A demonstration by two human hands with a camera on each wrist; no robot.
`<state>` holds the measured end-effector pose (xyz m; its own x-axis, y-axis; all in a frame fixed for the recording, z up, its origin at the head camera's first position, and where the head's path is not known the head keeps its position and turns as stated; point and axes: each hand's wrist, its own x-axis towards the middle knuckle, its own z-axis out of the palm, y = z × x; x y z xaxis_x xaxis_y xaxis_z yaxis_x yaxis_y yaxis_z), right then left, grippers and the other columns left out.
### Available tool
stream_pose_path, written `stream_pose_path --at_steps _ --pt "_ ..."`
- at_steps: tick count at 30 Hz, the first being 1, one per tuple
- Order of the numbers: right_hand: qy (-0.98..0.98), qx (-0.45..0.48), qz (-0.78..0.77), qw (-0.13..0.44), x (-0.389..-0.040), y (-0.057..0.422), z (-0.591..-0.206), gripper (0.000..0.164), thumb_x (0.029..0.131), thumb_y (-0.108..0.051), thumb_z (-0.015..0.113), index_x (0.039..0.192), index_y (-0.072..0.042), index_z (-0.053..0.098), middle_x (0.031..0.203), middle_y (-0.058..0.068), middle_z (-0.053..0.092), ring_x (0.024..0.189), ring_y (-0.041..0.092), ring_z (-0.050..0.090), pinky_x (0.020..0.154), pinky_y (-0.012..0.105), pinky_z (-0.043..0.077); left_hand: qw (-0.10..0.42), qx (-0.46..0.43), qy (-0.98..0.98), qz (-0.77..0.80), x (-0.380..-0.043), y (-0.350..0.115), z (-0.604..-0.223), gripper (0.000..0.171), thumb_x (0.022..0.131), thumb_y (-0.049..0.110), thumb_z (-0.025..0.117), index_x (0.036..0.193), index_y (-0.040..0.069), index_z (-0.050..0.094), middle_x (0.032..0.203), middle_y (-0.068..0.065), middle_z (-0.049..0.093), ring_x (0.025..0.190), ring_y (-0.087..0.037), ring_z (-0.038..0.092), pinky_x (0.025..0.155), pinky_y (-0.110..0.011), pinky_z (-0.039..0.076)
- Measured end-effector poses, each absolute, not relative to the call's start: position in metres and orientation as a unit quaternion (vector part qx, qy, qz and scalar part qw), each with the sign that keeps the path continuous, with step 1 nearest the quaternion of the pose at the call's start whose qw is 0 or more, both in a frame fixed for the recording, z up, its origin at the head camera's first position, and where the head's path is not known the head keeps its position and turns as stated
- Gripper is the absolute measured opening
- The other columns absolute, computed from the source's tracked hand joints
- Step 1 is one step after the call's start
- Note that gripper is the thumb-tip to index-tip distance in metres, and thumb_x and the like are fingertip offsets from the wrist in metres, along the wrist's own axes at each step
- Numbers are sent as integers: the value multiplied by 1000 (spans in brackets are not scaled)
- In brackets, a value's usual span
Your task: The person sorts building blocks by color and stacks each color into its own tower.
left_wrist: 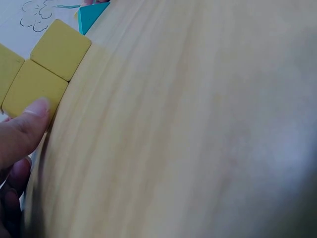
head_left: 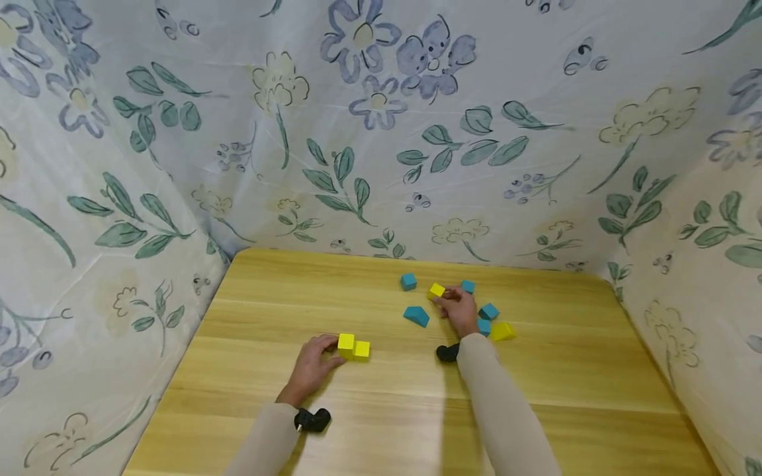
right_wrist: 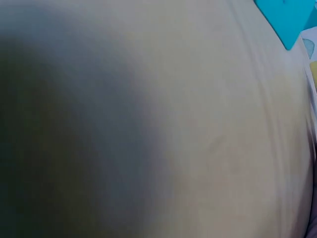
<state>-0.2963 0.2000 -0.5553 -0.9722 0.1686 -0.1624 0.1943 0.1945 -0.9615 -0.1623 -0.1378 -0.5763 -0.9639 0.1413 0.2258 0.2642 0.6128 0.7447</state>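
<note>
In the head view my left hand (head_left: 311, 365) holds a small group of yellow cubes. One yellow cube (head_left: 346, 342) stands higher than the yellow cube (head_left: 362, 351) touching its right side. The left wrist view shows the thumb (left_wrist: 29, 121) pressing a lower yellow cube (left_wrist: 37, 89), with another against it and one on top; the other fingers are mostly hidden. Farther back, my right hand (head_left: 460, 311) pinches a yellow cube (head_left: 436, 291) by its right side. Only a sliver of that hand appears in the right wrist view, near a blue wedge block (right_wrist: 287, 20).
Left of the right hand are a blue cube (head_left: 408, 281) and a blue wedge (head_left: 416, 315). Behind and right of it lie blue blocks (head_left: 489, 311) and a yellow wedge (head_left: 503, 331). Flowered cloth (head_left: 381, 165) walls off the wooden table's (head_left: 268, 297) back and sides.
</note>
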Motion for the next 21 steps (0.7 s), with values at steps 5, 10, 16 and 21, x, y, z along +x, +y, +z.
stream_pose_path --at_steps 5,10,16,21 --pt "768 115 -630 4 -287 199 -556 42 87 -10 72 125 -1 58 116 16 59 75 16 61 59 26 54 75 -114 -894 -427 -162 -138 -577 42 80 18 78 117 2 65 113 -8 66 102 -26 58 92 -48 44" --pt "763 109 -637 -3 -278 198 -556 41 87 -9 72 124 1 58 116 19 60 79 18 62 59 26 54 85 -118 -894 -424 -161 -138 -578 42 79 18 78 116 3 66 111 -7 67 99 -24 59 89 -47 45" --pt "757 103 -645 -10 -267 198 -557 39 86 -13 74 120 0 61 113 18 62 74 18 62 58 27 54 89 -121 -892 -427 -161 -138 -576 41 78 14 79 115 1 66 110 -8 67 97 -24 58 88 -45 45" --pt "761 91 -642 -19 -256 196 -555 36 87 -15 73 119 -2 63 114 16 62 75 21 62 60 28 55 85 -121 -889 -433 -161 -137 -576 42 77 13 80 114 0 66 111 -10 67 99 -26 59 89 -46 46"
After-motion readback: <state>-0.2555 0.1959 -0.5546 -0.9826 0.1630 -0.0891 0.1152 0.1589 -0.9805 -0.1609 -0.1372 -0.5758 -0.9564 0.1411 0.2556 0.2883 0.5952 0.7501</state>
